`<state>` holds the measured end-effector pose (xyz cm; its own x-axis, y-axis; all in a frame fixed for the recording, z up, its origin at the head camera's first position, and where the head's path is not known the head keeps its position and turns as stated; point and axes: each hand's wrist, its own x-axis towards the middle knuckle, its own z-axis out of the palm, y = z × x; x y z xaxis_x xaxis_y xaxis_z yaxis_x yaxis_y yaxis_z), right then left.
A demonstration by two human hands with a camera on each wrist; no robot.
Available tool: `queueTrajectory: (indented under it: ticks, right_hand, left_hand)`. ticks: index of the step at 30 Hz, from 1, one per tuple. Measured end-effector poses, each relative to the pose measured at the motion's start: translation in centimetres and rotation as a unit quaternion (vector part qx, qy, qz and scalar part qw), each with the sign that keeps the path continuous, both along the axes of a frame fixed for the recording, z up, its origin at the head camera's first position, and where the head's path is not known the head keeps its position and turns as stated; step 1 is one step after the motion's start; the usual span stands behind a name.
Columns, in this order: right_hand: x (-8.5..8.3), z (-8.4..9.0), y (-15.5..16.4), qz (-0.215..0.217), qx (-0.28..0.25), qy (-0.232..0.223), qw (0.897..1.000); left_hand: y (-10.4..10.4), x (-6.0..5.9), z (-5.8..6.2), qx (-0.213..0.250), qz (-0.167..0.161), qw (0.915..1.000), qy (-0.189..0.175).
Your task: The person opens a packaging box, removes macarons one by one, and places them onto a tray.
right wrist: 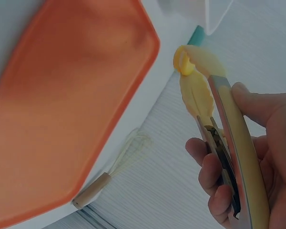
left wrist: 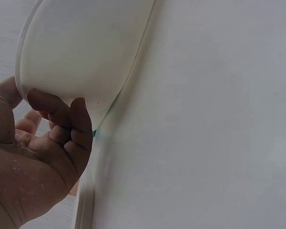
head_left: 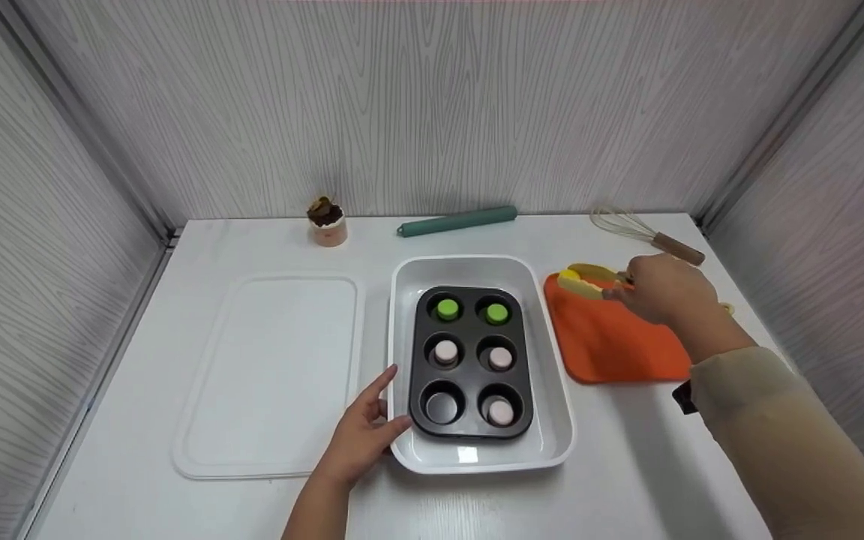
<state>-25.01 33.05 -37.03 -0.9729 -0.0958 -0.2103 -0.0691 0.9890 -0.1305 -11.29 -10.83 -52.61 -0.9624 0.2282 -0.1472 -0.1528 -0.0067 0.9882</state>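
My left hand [head_left: 357, 435] holds the near left side of a white rectangular tub [head_left: 550, 420], thumb over the rim and fingers against the outer wall. Inside the tub lies a dark muffin pan [head_left: 469, 379]. Two green round pieces [head_left: 448, 308] sit in its far cups, and pale pink round pieces [head_left: 500, 358] in three others; the near left cup shows its bare bottom. My right hand [head_left: 664, 289] grips yellow tongs [right wrist: 248, 157] over the orange mat's far edge. Pinched between the tongs' tips is a small yellow round piece [right wrist: 182, 59].
Right of the tub lies the orange mat [head_left: 619, 345], with a whisk [head_left: 672, 246] behind it. A green rolling pin [head_left: 458, 221] and a small cup with a brown top [head_left: 328, 229] stand along the back. A white lid-like panel [head_left: 271, 375] lies left.
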Motion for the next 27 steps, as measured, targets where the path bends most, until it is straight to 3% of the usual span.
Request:
queueTrajectory:
  ticks: [15,27]
  right_hand:
    - [-1.6,-3.0,0.1,-0.038,0.008,-0.038,0.999]
    - [-1.8,-4.1,0.0,-0.045,0.006,-0.046,0.998]
  left_hand:
    - [-0.2,-0.2,-0.5,0.000,-0.001,1.0000,-0.005]
    - [-0.1,0.0,-0.3,0.001,0.002,1.0000,0.005]
